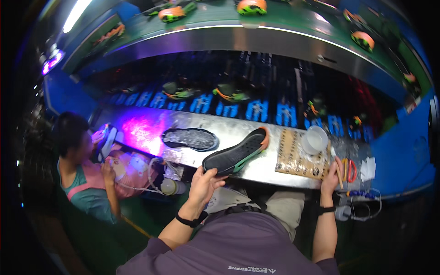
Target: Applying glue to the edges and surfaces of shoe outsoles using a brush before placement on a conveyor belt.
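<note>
My left hand (203, 183) grips the near end of a black shoe sole (236, 153) with a green and orange edge, held tilted over the steel workbench (256, 168). A second black sole (189, 138) lies flat on the bench to its left. My right hand (332, 175) rests at the bench's right edge, its fingers on a thin brush-like stick (340, 172) beside orange-handled scissors (350, 170). A stained board (300, 159) carries a white cup (315, 139) between the held sole and my right hand.
A conveyor (275, 27) curves above with several orange and green shoes (251, 6). Under it, more shoes (231, 93) sit on a dark lower belt. On the left another person (87, 174) works on a sole under purple light. A white cloth (367, 167) lies at the right.
</note>
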The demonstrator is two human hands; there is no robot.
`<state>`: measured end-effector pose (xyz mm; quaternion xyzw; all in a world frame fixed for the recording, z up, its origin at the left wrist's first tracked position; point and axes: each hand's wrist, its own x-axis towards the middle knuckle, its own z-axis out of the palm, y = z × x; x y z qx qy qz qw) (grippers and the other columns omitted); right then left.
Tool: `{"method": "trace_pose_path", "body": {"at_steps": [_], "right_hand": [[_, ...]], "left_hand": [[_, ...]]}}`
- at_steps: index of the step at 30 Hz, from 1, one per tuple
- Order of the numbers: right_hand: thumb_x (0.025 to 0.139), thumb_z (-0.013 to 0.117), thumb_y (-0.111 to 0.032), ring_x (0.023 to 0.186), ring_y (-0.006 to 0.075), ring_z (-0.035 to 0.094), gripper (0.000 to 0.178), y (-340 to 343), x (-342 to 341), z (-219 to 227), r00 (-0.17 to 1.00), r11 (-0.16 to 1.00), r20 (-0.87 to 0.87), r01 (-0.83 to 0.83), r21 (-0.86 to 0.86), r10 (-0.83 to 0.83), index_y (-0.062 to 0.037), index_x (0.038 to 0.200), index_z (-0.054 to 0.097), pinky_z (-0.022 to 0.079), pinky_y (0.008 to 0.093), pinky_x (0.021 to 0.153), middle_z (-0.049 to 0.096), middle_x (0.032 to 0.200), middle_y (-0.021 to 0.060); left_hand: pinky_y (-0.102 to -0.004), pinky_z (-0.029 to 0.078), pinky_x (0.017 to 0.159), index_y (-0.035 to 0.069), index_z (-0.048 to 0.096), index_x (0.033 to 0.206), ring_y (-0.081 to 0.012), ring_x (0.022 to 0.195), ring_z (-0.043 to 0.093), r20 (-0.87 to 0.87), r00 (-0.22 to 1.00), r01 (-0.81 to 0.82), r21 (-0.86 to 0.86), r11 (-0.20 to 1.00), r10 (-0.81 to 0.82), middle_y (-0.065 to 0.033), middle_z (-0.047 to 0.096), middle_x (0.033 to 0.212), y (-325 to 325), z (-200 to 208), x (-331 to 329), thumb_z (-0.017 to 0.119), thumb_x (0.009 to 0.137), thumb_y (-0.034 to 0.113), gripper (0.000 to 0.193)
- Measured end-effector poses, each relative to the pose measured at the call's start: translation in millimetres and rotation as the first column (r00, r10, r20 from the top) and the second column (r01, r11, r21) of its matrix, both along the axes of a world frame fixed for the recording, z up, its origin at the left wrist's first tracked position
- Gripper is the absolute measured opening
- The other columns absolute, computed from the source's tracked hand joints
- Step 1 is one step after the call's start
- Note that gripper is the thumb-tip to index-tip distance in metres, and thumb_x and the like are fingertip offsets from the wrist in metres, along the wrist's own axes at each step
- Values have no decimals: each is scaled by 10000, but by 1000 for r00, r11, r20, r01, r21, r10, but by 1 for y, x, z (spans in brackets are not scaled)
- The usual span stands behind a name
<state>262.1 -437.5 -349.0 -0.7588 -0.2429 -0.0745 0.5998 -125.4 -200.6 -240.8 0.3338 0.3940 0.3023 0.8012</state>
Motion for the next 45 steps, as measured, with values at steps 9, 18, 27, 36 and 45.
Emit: {"method": "trace_pose_path", "body": {"at_steps": [9,18,27,36,45], "right_hand": [[1027,552,-143,803,71,502,220,-3,5,29,994,974,-110,40,224,-15,-17,1183,642,424,219,719,588,955,-3],[961,631,-146,646,66,510,145,49,18,126,975,951,-67,-221,-217,212,-10,968,681,419,250,592,583,704,-11],[902,642,-241,726,332,703,227,84,33,125,968,741,23,-177,-647,251,-23,906,704,524,394,664,700,761,180],[945,649,-145,694,75,578,140,70,30,127,945,936,-139,-316,-157,296,-20,991,692,459,256,640,651,747,21],[933,659,-98,859,84,609,146,77,-32,142,858,870,-184,-492,-26,479,-5,1041,687,480,237,759,679,915,14]], "left_hand": [[-371,556,847,3,668,1008,-246,988,667,-251,907,348,0,938,-337,-153,700,1050,-23,-41,-3,537,1024,432,450],[-429,542,820,-174,462,1299,-377,968,657,-759,587,735,646,206,283,-278,640,1085,-29,-14,86,841,769,246,775],[-414,535,810,-185,291,1436,-350,888,666,-724,674,675,684,276,146,-248,648,999,-19,-44,119,866,721,149,977],[-415,560,975,-58,465,1409,-312,1084,692,223,773,618,-51,785,-594,-228,640,1265,26,-26,74,588,887,65,550],[-389,415,1137,-9,202,1574,-248,1352,506,596,625,679,-97,728,-503,-167,457,1498,11,-19,50,507,1023,149,650]]}}
